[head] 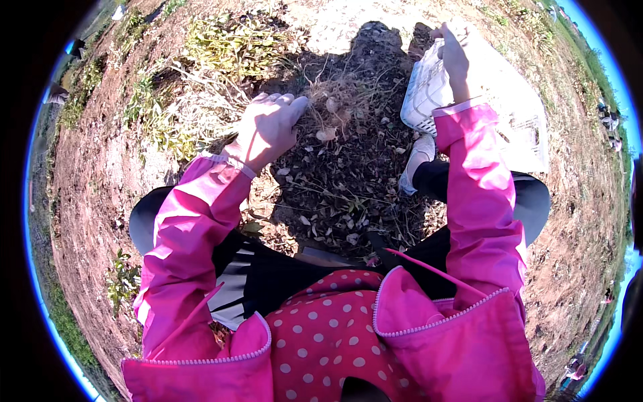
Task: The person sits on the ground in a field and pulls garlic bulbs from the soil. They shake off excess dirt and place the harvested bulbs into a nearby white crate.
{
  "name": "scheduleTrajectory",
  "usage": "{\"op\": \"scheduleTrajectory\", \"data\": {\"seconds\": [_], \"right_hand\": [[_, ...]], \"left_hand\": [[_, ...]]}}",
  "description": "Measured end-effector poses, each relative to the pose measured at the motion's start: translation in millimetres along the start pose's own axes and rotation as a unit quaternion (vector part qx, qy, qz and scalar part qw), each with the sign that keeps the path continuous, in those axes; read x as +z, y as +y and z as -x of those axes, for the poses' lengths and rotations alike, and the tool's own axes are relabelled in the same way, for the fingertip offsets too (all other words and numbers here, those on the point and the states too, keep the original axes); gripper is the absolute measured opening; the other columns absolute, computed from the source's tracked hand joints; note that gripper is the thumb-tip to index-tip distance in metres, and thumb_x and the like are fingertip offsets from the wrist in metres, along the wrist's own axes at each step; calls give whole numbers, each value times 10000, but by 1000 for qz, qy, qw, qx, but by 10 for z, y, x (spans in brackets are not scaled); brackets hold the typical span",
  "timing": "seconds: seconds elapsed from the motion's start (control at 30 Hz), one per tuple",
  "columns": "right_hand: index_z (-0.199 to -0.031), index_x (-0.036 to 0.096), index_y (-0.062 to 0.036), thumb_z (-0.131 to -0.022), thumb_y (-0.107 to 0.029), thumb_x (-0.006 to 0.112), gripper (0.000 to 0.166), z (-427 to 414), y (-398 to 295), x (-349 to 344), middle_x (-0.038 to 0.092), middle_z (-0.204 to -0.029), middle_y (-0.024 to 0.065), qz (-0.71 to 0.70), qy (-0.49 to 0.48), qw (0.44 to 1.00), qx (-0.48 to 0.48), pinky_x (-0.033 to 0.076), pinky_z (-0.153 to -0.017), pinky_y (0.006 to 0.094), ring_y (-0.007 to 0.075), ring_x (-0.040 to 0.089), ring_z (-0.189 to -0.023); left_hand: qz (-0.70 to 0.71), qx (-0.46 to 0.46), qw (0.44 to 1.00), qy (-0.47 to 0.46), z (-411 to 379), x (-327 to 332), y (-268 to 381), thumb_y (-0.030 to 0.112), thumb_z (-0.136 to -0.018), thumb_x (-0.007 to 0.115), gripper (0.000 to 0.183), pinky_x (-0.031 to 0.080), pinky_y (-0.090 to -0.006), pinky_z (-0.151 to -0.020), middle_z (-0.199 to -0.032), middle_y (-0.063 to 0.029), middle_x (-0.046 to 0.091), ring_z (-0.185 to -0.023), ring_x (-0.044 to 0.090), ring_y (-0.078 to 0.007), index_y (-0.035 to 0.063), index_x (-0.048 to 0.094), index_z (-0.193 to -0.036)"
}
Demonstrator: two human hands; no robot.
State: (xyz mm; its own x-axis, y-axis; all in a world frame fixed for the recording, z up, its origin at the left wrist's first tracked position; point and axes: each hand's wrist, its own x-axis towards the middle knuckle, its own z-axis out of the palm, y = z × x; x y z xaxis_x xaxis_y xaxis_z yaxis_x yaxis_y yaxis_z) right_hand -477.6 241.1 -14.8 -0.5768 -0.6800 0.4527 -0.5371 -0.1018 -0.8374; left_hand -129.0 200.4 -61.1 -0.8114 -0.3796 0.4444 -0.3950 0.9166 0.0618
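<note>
My left hand is closed around the stems of an uprooted plant, likely peanut. Its fine roots, with a few pale pods among them, spread out just right of my knuckles, over shaded soil. Over a white plastic basket on the right is my right hand, its fingers bent together near the basket's far part. Glare hides much of the basket's inside, and I cannot tell whether anything is between those fingers.
A heap of leafy plants lies on the ground beyond my left hand. My shoe stands beside the basket's near corner. Dry leaves and bits of stem litter the soil between my legs. Several people are far off at the right rim.
</note>
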Motion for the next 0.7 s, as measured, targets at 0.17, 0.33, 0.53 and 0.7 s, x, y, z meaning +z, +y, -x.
{"op": "scheduleTrajectory", "data": {"seconds": [0.17,0.33,0.53,0.7], "right_hand": [[-1220,490,-25,-810,-354,641,547,-714,124,-1455,632,-1011,160,556,73,826,-66,493,-761,342,242,631,-849],[-797,611,-40,-782,-280,715,262,442,-682,-165,594,-641,15,-59,-40,994,-85,443,-576,209,42,551,-624],[-835,504,-11,-816,-277,570,275,1265,-1037,1023,559,-589,128,216,-169,942,-194,428,-447,368,283,569,-510],[-879,543,-8,-884,-143,452,163,1167,-1090,969,452,-547,7,-244,-410,865,156,257,-339,215,61,345,-393]], "left_hand": [[41,-39,997,60,-176,-122,-109,177,-669,648,364,497,-377,-631,-734,-130,603,-687,603,-307,57,589,-1008],[50,-152,987,-31,-215,-201,-121,178,-682,639,366,499,-384,-630,-750,-140,607,-698,605,-315,52,567,-1017],[79,-223,969,-66,-269,-151,-204,210,-685,665,391,491,-391,-633,-710,-129,602,-677,599,-315,52,570,-1030],[219,-129,967,-14,-124,-49,-536,175,-726,680,321,491,-317,-687,-797,-125,645,-709,621,-228,46,609,-1011]]}}
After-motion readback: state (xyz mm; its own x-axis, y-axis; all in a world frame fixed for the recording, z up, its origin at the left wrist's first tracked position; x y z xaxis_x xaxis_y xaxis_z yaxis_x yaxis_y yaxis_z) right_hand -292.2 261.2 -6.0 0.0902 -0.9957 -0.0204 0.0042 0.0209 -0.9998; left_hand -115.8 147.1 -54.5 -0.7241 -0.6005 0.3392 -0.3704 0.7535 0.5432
